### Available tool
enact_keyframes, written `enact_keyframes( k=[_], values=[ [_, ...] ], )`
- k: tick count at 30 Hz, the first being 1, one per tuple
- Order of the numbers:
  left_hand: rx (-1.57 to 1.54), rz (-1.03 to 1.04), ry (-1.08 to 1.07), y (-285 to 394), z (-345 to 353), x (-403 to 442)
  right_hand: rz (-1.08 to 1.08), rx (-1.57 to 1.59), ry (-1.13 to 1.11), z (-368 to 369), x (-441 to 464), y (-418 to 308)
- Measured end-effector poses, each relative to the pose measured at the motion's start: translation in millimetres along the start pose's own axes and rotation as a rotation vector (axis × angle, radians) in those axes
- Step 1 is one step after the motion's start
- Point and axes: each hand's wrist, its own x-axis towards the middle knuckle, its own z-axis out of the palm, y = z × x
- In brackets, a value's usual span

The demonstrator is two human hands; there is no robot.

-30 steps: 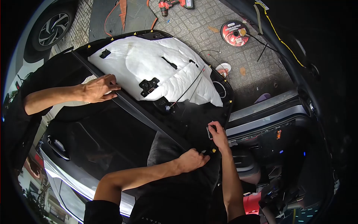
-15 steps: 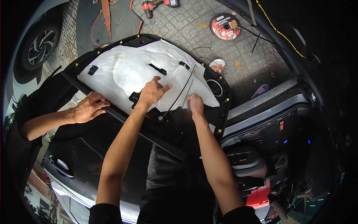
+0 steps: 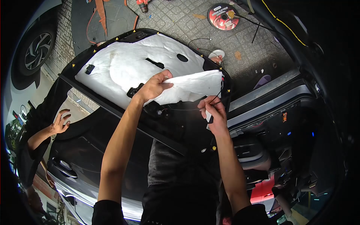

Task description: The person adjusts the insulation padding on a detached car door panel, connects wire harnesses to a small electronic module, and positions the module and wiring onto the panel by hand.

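Observation:
A car door trim panel lies back side up before me, lined with white padding. My left hand pinches a raised, folded flap of that padding near its lower edge. At the flap's right end, my right hand has its fingers closed round a thin black cable, which runs left to the panel. A small white piece shows by the right fingers; whether it is held cannot be made out. Dark cutouts show through the padding.
Another person's hand hovers at left, beyond the panel's long edge. On the paving lie a red round disc, a red power drill and a dark mat. The car's door sill runs along the right.
The padding's right part has been lifted and folded up in my left hand. My right hand moved right with the cable. The other person's hand left the panel edge.

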Motion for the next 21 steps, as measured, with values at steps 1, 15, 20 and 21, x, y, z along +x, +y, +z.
enact_keyframes(
  k=[1,15,20,21],
  values=[
    [-0.003,-0.001,0.004,5,3,-3,-0.048,0.016,-0.007,-4,-14,-10],
    [0.796,0.401,-0.383,3,71,-89,0.388,-0.713,-0.264,2,-141,-47],
    [0.819,0.144,0.113,10,18,-67,0.303,-0.456,-0.131,12,-143,-36],
    [0.899,-0.084,0.168,0,7,-59,0.303,-0.456,-0.136,13,-144,-36]
  ],
)
